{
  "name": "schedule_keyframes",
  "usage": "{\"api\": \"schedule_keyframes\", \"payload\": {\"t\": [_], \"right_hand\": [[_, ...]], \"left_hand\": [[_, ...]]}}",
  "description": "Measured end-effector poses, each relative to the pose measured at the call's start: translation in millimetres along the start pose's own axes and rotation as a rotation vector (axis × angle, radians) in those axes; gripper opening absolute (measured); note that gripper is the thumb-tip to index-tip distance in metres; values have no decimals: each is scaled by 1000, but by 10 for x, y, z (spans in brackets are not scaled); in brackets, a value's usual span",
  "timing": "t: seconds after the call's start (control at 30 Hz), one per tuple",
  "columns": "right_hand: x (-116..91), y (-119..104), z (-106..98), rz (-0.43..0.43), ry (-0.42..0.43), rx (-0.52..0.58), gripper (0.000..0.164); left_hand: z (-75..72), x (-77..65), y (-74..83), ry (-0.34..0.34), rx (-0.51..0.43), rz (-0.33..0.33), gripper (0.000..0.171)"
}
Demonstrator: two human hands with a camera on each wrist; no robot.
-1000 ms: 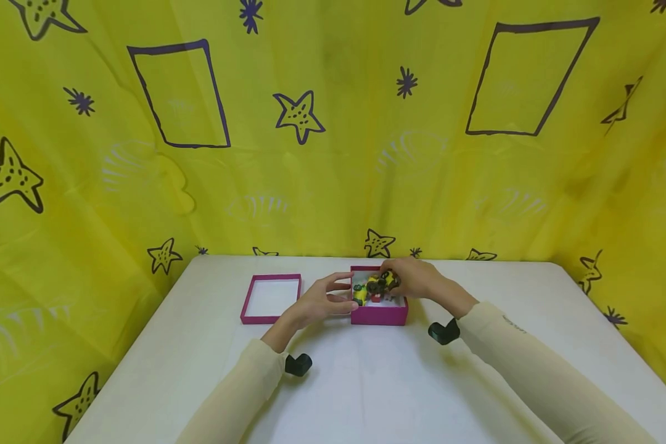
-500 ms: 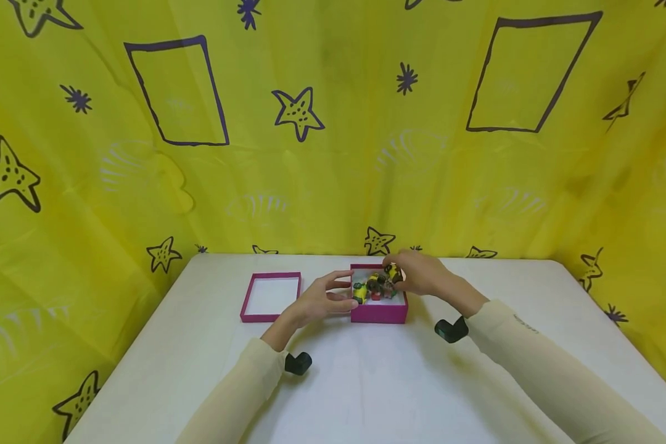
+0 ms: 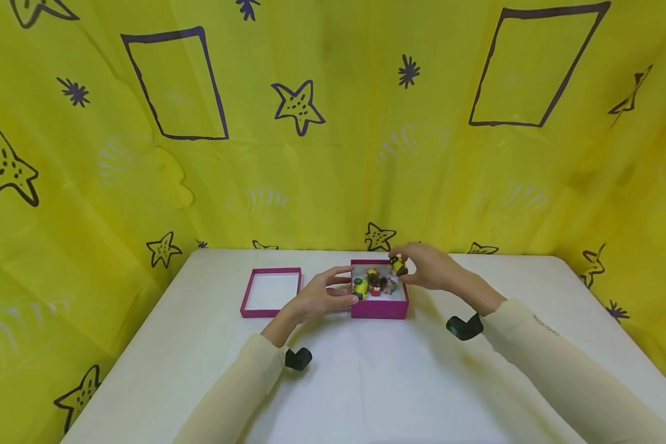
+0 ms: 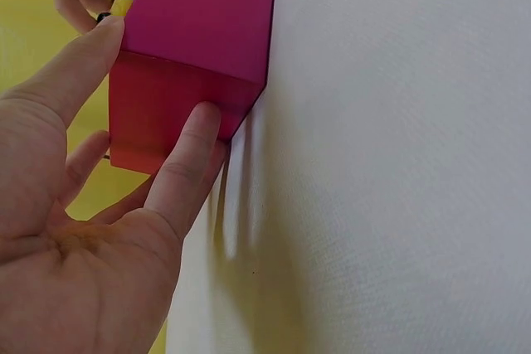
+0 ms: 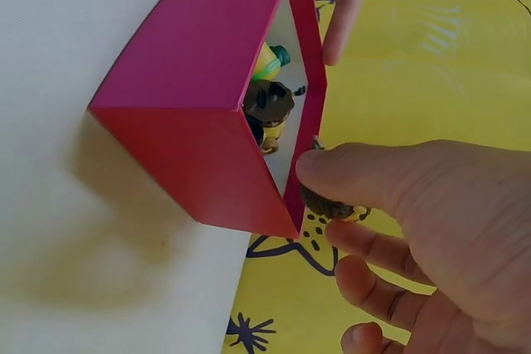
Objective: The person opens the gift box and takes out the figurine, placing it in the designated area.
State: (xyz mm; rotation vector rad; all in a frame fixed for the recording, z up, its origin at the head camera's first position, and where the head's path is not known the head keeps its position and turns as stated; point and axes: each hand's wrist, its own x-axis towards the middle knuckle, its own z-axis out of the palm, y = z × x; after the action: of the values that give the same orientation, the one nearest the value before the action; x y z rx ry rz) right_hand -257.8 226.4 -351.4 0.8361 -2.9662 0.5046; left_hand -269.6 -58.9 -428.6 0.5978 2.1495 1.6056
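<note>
A magenta open box [image 3: 380,309] stands on the table with several small toys inside. Among them are a yellow-and-green toy [image 3: 361,288] and a brown-topped figurine [image 5: 270,104]. Along the box's left side rests my left hand [image 3: 320,296], its extended fingers touching the wall; in the left wrist view one fingertip [image 4: 202,122] lies flat on that side. Thumb and fingers of my right hand [image 3: 431,266] pinch a small yellow-and-dark figurine [image 3: 398,266] above the box's back right corner. In the right wrist view the thumb partly hides this figurine [image 5: 328,205].
To the left of the box lies its shallow lid [image 3: 259,314], magenta-rimmed, white inside facing up. The white table [image 3: 333,382] ends at a yellow curtain [image 3: 333,166] printed with stars. A dark wrist camera [image 3: 465,328] sticks out under the right forearm.
My right hand has lifted the figurine from among the toys, up and to the right toward the box's back right corner. The left hand stays at the box's side. The head view tilted slightly down.
</note>
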Motion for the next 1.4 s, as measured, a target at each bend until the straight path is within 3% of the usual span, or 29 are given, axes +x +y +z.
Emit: {"api": "schedule_keyframes", "payload": {"t": [0.33,0.93,1.4], "right_hand": [[-161,137,-36,2,18,181,49],[-671,310,36,-1,67,210,47],[-1007,353,227,19,71,313,47]], "left_hand": [[-22,4,-8,-6,-11,8,78],[-17,20,-40,0,-39,-3,78],[-14,22,-29,-3,-48,-1,78]]}}
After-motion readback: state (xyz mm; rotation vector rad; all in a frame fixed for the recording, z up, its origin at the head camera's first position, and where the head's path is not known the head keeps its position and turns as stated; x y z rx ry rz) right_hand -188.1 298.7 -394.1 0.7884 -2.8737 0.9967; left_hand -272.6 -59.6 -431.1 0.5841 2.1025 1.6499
